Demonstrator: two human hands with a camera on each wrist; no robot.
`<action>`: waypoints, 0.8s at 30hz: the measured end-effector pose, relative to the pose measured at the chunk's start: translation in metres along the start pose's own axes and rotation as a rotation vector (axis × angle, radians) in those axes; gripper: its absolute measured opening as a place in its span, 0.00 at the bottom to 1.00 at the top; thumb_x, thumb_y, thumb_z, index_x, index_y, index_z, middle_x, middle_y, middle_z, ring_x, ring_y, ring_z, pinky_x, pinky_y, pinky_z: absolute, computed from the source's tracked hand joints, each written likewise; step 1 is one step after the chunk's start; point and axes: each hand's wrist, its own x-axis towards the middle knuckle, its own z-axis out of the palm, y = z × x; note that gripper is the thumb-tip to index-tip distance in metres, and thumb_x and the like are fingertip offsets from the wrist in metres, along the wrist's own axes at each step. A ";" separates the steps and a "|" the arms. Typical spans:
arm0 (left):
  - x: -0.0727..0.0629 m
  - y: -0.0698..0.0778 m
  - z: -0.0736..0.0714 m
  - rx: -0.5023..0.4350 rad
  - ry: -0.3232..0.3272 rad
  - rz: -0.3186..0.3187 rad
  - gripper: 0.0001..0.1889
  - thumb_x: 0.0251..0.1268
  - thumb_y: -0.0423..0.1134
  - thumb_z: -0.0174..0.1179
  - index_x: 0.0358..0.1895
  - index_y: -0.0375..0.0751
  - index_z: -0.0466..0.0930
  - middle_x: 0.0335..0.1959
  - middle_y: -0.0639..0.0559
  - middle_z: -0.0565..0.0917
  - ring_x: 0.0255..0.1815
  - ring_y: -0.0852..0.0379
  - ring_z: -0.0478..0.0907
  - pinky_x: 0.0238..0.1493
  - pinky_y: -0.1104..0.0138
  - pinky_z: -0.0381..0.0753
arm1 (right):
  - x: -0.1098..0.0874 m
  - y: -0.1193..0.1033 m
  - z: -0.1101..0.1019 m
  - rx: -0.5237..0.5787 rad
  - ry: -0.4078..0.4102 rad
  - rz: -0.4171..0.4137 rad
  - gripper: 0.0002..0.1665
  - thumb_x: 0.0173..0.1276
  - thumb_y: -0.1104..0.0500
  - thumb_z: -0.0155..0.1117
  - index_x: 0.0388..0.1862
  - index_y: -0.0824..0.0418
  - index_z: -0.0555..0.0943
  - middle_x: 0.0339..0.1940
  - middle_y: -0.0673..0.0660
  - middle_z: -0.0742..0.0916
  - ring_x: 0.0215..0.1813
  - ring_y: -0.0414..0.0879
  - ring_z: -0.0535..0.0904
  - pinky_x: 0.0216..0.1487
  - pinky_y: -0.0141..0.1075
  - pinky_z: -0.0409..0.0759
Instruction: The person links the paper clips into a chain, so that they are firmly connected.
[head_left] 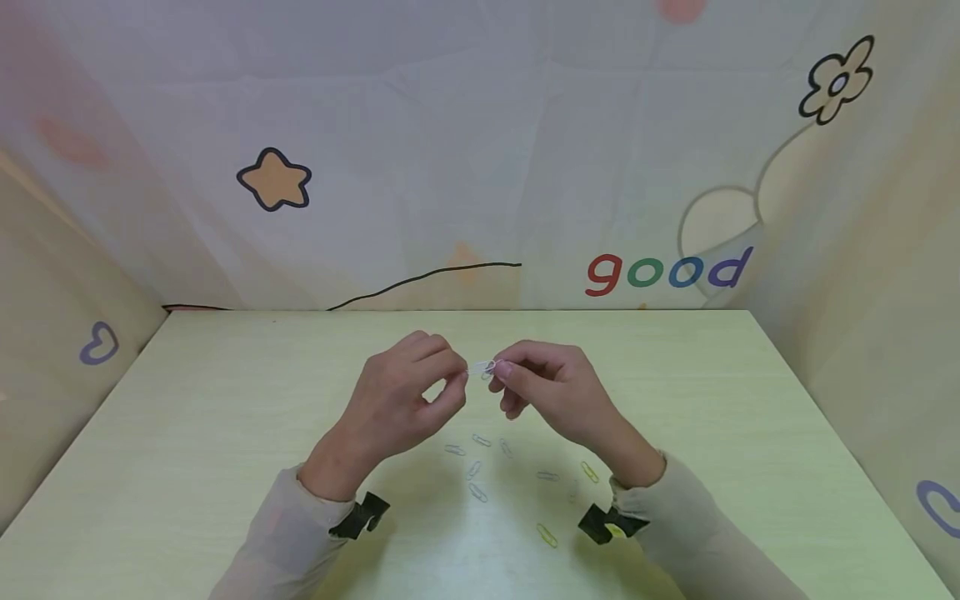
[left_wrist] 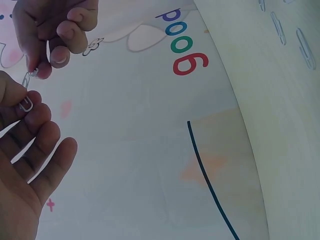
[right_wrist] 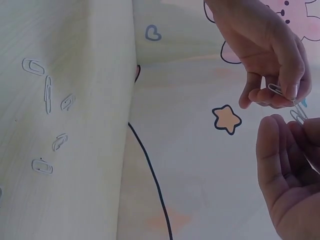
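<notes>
Both hands are raised over the table, fingertips close together. My left hand (head_left: 405, 392) pinches a white paper clip (left_wrist: 26, 105) between thumb and forefinger; its rounded end sticks out past the fingers. Facing it, my right hand (head_left: 558, 392) pinches another pale paper clip (right_wrist: 298, 117) between thumb and forefinger, the other fingers loosely bent. In the small gap between the hands the clips (head_left: 486, 368) meet and overlap; I cannot tell whether they are linked. Fingertips hide part of each clip.
Below the hands, several silver-white paper clips (head_left: 477, 492) lie scattered on the pale table (head_left: 225, 417). Two yellow paper clips, one nearer (head_left: 547, 535) and one farther (head_left: 590, 472), lie toward the right forearm. A printed cloth (head_left: 420, 167) hangs behind and at both sides.
</notes>
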 end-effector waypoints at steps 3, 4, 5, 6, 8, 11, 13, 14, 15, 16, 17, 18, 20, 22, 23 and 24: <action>0.000 0.000 0.000 0.005 -0.002 0.001 0.08 0.57 0.28 0.59 0.27 0.46 0.81 0.26 0.59 0.78 0.29 0.59 0.72 0.22 0.70 0.70 | 0.000 -0.002 0.002 -0.021 0.025 -0.012 0.07 0.75 0.67 0.60 0.41 0.69 0.84 0.33 0.64 0.85 0.28 0.53 0.82 0.34 0.43 0.86; 0.000 0.000 0.000 0.009 -0.003 0.001 0.08 0.57 0.28 0.58 0.27 0.46 0.80 0.26 0.60 0.78 0.29 0.59 0.72 0.22 0.70 0.69 | 0.000 -0.003 0.003 -0.025 0.034 -0.018 0.07 0.75 0.67 0.60 0.41 0.69 0.84 0.33 0.64 0.85 0.28 0.53 0.82 0.34 0.43 0.86; 0.000 -0.001 0.000 0.011 -0.004 0.001 0.08 0.57 0.28 0.58 0.27 0.46 0.80 0.26 0.60 0.78 0.29 0.59 0.72 0.22 0.70 0.69 | -0.001 -0.004 0.003 -0.026 0.043 -0.021 0.07 0.75 0.67 0.60 0.41 0.70 0.83 0.33 0.64 0.85 0.28 0.53 0.82 0.34 0.43 0.86; -0.001 -0.001 0.001 0.013 -0.005 0.001 0.08 0.57 0.28 0.58 0.27 0.46 0.80 0.26 0.60 0.78 0.29 0.59 0.72 0.22 0.70 0.69 | -0.001 -0.005 0.004 -0.026 0.052 -0.025 0.07 0.75 0.67 0.60 0.41 0.70 0.83 0.33 0.63 0.85 0.28 0.53 0.82 0.34 0.43 0.86; -0.001 -0.001 0.001 0.014 -0.005 0.001 0.08 0.56 0.28 0.58 0.27 0.46 0.80 0.26 0.60 0.78 0.29 0.59 0.72 0.21 0.70 0.69 | -0.001 -0.006 0.004 -0.023 0.070 -0.035 0.06 0.74 0.67 0.60 0.41 0.70 0.83 0.32 0.62 0.85 0.27 0.53 0.82 0.33 0.43 0.86; -0.001 -0.001 0.002 0.011 -0.006 0.002 0.07 0.57 0.28 0.58 0.27 0.46 0.80 0.26 0.60 0.77 0.29 0.59 0.72 0.22 0.70 0.69 | -0.002 -0.006 0.006 -0.010 0.097 -0.059 0.06 0.74 0.68 0.60 0.41 0.70 0.83 0.32 0.61 0.85 0.27 0.53 0.82 0.33 0.43 0.86; -0.001 -0.001 0.002 0.010 -0.008 0.002 0.07 0.57 0.28 0.58 0.27 0.45 0.80 0.26 0.59 0.77 0.29 0.59 0.72 0.22 0.69 0.69 | -0.002 -0.005 0.007 -0.006 0.116 -0.080 0.06 0.74 0.69 0.59 0.41 0.70 0.83 0.31 0.61 0.84 0.26 0.52 0.82 0.32 0.42 0.85; -0.001 -0.001 0.002 0.011 -0.009 0.001 0.07 0.57 0.28 0.58 0.27 0.45 0.80 0.26 0.59 0.77 0.29 0.59 0.72 0.22 0.69 0.70 | -0.002 -0.005 0.007 -0.003 0.125 -0.092 0.06 0.74 0.69 0.59 0.40 0.70 0.83 0.31 0.61 0.84 0.26 0.52 0.81 0.31 0.42 0.85; 0.000 -0.001 0.002 0.010 -0.010 -0.001 0.07 0.58 0.28 0.58 0.27 0.45 0.80 0.26 0.59 0.78 0.29 0.59 0.72 0.23 0.69 0.70 | -0.002 -0.005 0.008 0.001 0.134 -0.102 0.06 0.74 0.69 0.59 0.40 0.70 0.83 0.30 0.60 0.84 0.25 0.52 0.81 0.31 0.41 0.85; 0.000 -0.001 0.002 0.010 -0.011 -0.003 0.07 0.58 0.28 0.58 0.27 0.45 0.80 0.26 0.59 0.78 0.29 0.59 0.72 0.23 0.69 0.70 | -0.002 -0.005 0.009 0.002 0.142 -0.112 0.06 0.74 0.69 0.59 0.40 0.70 0.83 0.30 0.60 0.84 0.25 0.52 0.81 0.30 0.41 0.85; 0.000 -0.001 0.002 0.011 -0.012 -0.005 0.07 0.58 0.28 0.58 0.27 0.45 0.80 0.26 0.59 0.78 0.29 0.59 0.72 0.23 0.69 0.70 | -0.001 -0.005 0.009 0.004 0.153 -0.123 0.06 0.74 0.69 0.59 0.40 0.70 0.83 0.29 0.60 0.84 0.24 0.52 0.81 0.30 0.41 0.85; 0.000 -0.001 0.002 0.010 -0.011 -0.007 0.07 0.58 0.28 0.58 0.27 0.45 0.80 0.26 0.59 0.78 0.29 0.59 0.72 0.23 0.69 0.70 | -0.001 -0.005 0.009 0.004 0.164 -0.134 0.06 0.74 0.69 0.59 0.39 0.70 0.83 0.29 0.59 0.84 0.24 0.52 0.80 0.30 0.41 0.85; 0.000 -0.001 0.001 0.007 -0.013 -0.014 0.07 0.58 0.28 0.58 0.28 0.45 0.80 0.27 0.59 0.78 0.29 0.59 0.73 0.23 0.69 0.70 | -0.001 -0.006 0.009 0.006 0.183 -0.149 0.06 0.74 0.69 0.59 0.39 0.70 0.82 0.28 0.59 0.84 0.23 0.51 0.80 0.29 0.40 0.84; -0.001 -0.001 0.001 0.000 -0.022 -0.028 0.07 0.59 0.28 0.59 0.28 0.45 0.80 0.27 0.60 0.78 0.30 0.59 0.73 0.23 0.69 0.71 | 0.000 -0.007 0.009 0.000 0.197 -0.159 0.06 0.74 0.69 0.58 0.39 0.70 0.82 0.27 0.59 0.84 0.23 0.51 0.80 0.28 0.40 0.84; -0.001 -0.001 0.001 -0.009 -0.030 -0.040 0.07 0.59 0.29 0.59 0.29 0.45 0.80 0.28 0.60 0.78 0.30 0.59 0.73 0.24 0.69 0.71 | 0.000 -0.007 0.008 -0.006 0.203 -0.162 0.06 0.74 0.69 0.58 0.39 0.70 0.83 0.27 0.59 0.84 0.23 0.51 0.80 0.28 0.40 0.84; -0.001 0.000 0.001 -0.022 -0.044 -0.055 0.07 0.60 0.29 0.59 0.30 0.46 0.80 0.28 0.60 0.79 0.31 0.60 0.74 0.25 0.68 0.72 | 0.000 -0.008 0.008 -0.014 0.204 -0.165 0.06 0.74 0.69 0.59 0.39 0.70 0.83 0.27 0.59 0.84 0.23 0.51 0.80 0.28 0.39 0.84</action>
